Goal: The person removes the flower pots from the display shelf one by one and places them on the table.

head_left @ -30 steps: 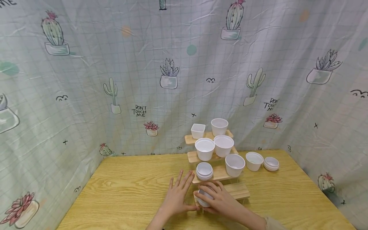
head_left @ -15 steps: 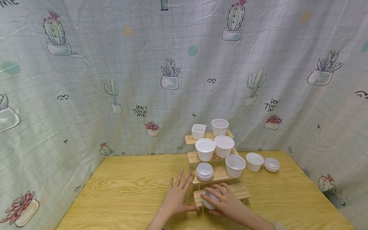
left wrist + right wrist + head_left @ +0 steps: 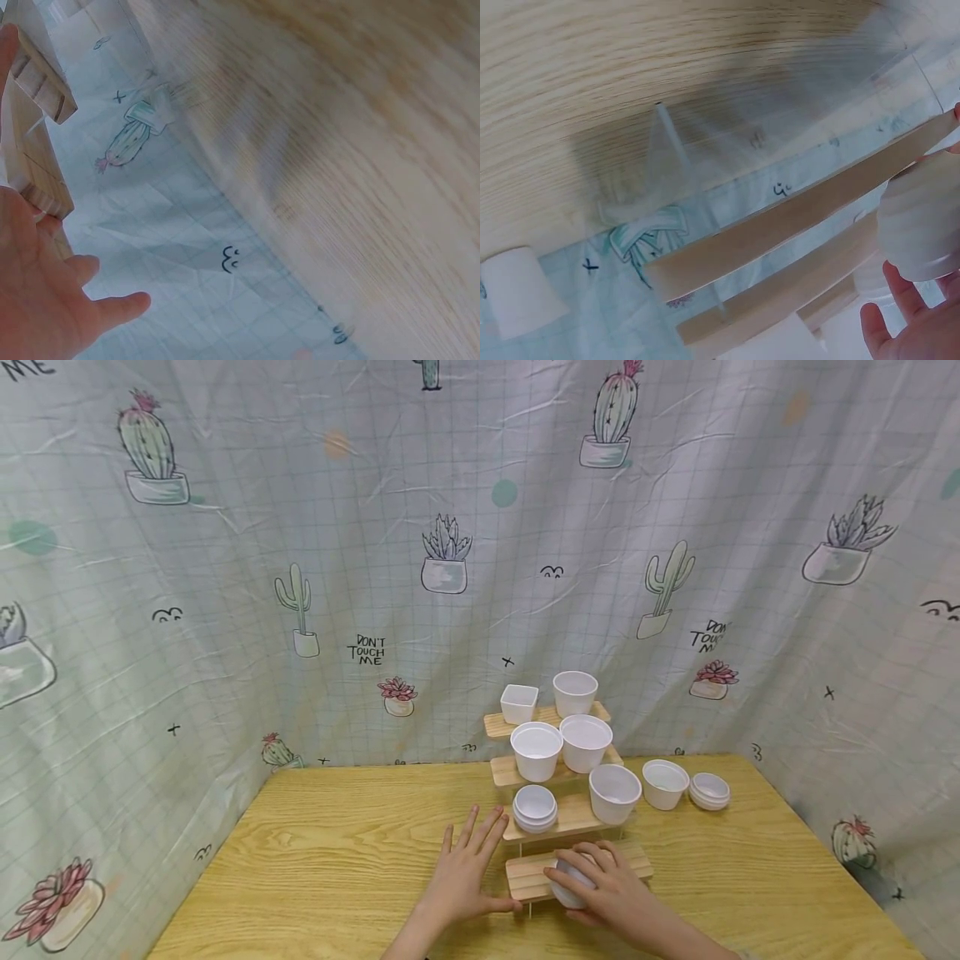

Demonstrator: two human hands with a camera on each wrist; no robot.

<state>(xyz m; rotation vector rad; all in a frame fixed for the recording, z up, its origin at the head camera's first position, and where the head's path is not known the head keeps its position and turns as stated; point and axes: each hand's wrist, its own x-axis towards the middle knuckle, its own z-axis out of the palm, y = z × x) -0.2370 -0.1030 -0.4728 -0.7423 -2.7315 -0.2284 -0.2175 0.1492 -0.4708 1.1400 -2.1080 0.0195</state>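
Observation:
My right hand (image 3: 615,893) holds a small white round pot (image 3: 572,898) on the lowest board of a stepped wooden display stand (image 3: 528,878). In the right wrist view, the fingers curl about this ribbed pot (image 3: 919,225). At the stand's left side, my left hand (image 3: 459,875) lies with fingers spread and holds nothing. Its thumb touches the lowest board's left front corner. Above on the third board sit a short ringed pot (image 3: 535,818) and a taller tapered pot (image 3: 614,802).
Two round pots (image 3: 536,760) (image 3: 585,752) stand on the second board. A square pot (image 3: 518,706) and a round pot (image 3: 574,697) occupy the top one. Right of the stand, a pot (image 3: 663,793) and a short ringed pot (image 3: 708,797) rest on the wooden table (image 3: 337,852). A cactus-print curtain (image 3: 360,568) surrounds it.
The right hand has slid the white pot rightward along the lowest board, from its left end to near the middle. The left hand has stayed in place.

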